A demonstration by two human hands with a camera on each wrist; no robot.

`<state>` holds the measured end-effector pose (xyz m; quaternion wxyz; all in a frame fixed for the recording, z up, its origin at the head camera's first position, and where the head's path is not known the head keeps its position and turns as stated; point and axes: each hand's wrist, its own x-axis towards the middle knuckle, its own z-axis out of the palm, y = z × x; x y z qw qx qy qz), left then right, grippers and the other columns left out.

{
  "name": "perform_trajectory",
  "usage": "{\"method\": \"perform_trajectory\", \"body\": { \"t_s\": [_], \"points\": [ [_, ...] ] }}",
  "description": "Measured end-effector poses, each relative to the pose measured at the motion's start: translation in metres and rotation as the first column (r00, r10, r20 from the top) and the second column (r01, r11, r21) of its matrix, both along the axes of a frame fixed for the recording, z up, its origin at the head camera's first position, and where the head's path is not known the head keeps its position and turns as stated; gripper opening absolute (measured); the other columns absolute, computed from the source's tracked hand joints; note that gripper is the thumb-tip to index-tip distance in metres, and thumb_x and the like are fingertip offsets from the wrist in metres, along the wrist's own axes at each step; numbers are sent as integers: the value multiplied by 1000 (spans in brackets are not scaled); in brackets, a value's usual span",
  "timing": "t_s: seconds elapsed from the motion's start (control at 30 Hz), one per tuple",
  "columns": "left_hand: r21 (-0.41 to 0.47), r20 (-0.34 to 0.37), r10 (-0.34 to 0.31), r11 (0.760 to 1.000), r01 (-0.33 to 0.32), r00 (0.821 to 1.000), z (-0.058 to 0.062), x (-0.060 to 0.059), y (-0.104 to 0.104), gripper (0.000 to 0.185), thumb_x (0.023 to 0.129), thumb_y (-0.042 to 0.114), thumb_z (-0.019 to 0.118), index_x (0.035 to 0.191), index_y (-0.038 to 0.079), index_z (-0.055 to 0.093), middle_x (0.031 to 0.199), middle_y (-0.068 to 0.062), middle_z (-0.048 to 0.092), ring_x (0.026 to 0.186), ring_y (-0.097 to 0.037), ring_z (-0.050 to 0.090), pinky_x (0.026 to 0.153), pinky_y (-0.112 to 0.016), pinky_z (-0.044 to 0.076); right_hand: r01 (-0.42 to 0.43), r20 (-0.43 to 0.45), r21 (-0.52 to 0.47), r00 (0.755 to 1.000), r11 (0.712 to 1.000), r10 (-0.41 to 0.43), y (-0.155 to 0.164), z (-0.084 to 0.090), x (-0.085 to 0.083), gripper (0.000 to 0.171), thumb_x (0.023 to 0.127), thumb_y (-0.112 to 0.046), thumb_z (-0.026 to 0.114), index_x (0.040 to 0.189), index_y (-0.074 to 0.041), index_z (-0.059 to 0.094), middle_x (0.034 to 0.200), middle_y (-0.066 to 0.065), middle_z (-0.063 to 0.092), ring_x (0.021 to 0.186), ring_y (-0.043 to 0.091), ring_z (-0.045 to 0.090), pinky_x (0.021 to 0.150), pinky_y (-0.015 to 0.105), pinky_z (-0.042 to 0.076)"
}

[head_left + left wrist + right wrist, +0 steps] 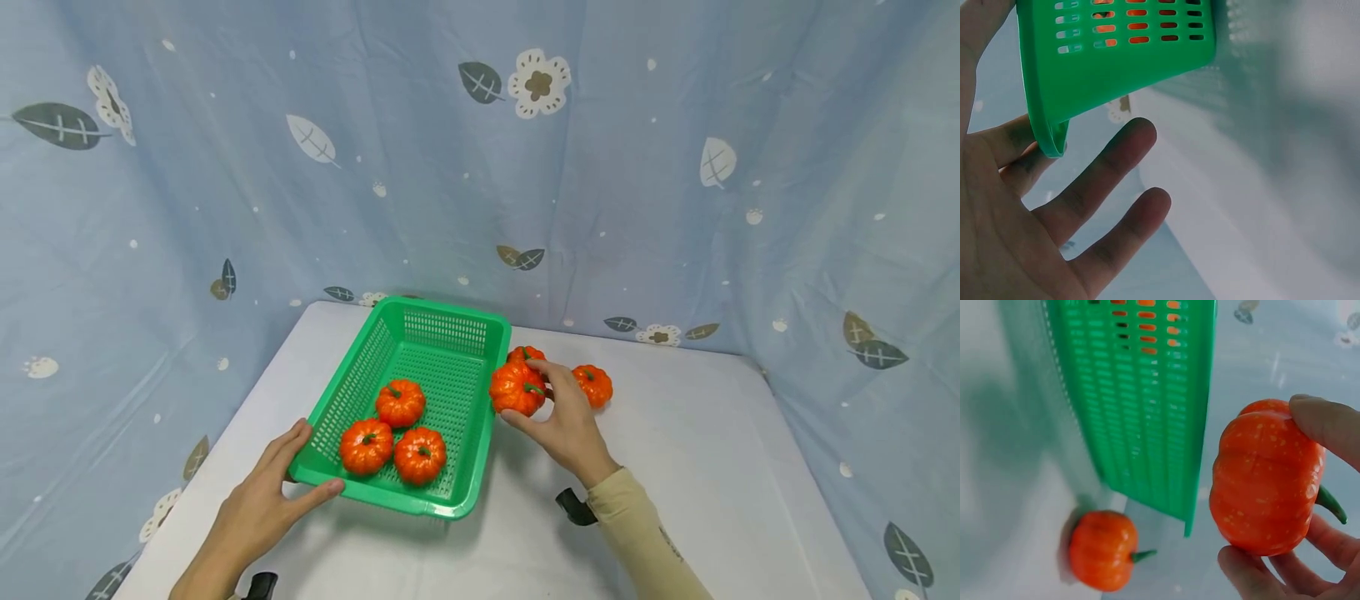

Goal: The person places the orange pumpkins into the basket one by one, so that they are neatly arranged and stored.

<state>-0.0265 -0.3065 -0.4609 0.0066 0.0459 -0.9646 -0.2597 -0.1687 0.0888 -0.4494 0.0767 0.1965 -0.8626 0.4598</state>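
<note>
A green plastic basket (487, 433) with slotted walls lies on the table, three small orange pumpkins inside, one of them a pumpkin (401, 403) behind the other two. At its near left corner my left hand (258, 504) grips the rim between thumb and fingers; in the left wrist view two fingers (1107, 181) spread out below the rim. My right hand (564, 425) holds another pumpkin (1266, 481) by its sides, just off the basket's right wall, its green stem pointing toward the palm.
Behind the held pumpkin, partly hidden, a pumpkin (527, 353) sits on the white table (697, 467) next to the basket. Farther right, past my right hand, lies one more pumpkin (594, 385). A blue patterned curtain (420, 183) hangs around the table's back and sides.
</note>
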Motion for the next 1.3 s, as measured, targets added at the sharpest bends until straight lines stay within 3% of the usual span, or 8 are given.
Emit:
{"method": "perform_trajectory", "body": {
  "t_s": [0.3, 0.6, 0.9, 1.17, 1.3],
  "points": [
    [-3, -18, -8, 1000, 8, 1000, -2, -1, -1, 101, 86, 70, 67, 163, 17, 26, 167, -8, 24, 139, -46, 39, 89, -76, 40, -138, -43, -9, 990, 990, 138, -16, 2, -2, 76, 79, -39, 89, 142, -19, 53, 137, -6, 50, 118, 10, 55, 97, 31, 52],
    [-7, -4, -4, 1000, 4, 1000, 1, -1, -1, 101, 86, 70, 66, 163, 17, 26, 167, -7, 22, 137, -47, 42, 88, -75, 41, -197, -68, 52, 977, 979, 200, -31, 2, -5, 76, 82, -41, 86, 146, -21, 50, 140, -6, 50, 111, 11, 57, 89, 37, 55],
    [-1, -4, -3, 1000, 3, 1000, 0, 0, -1, 101, 86, 69, 67, 163, 18, 25, 167, -6, 22, 138, -47, 40, 88, -76, 40, -209, -14, 116, 977, 971, 211, -57, 1, -12, 75, 83, -42, 85, 147, -23, 50, 144, -6, 48, 127, 13, 52, 104, 38, 47],
    [5, 5, -3, 1000, 3, 1000, 1, 0, 0, 101, 86, 70, 66, 163, 18, 25, 167, -7, 22, 139, -47, 40, 88, -76, 40, -279, 14, 218, 959, 935, 283, -69, 6, -25, 75, 85, -40, 84, 147, -17, 49, 144, 2, 48, 127, 21, 54, 104, 39, 48],
    [2, 1, -1, 1000, 1, 1000, 0, 0, 0, 101, 86, 69, 67, 163, 18, 25, 168, -6, 21, 138, -47, 41, 88, -76, 41, -363, 61, 267, 931, 893, 361, -71, 8, -38, 74, 83, -36, 86, 146, -17, 52, 143, 2, 49, 126, 20, 53, 104, 39, 47]
  ]
}}
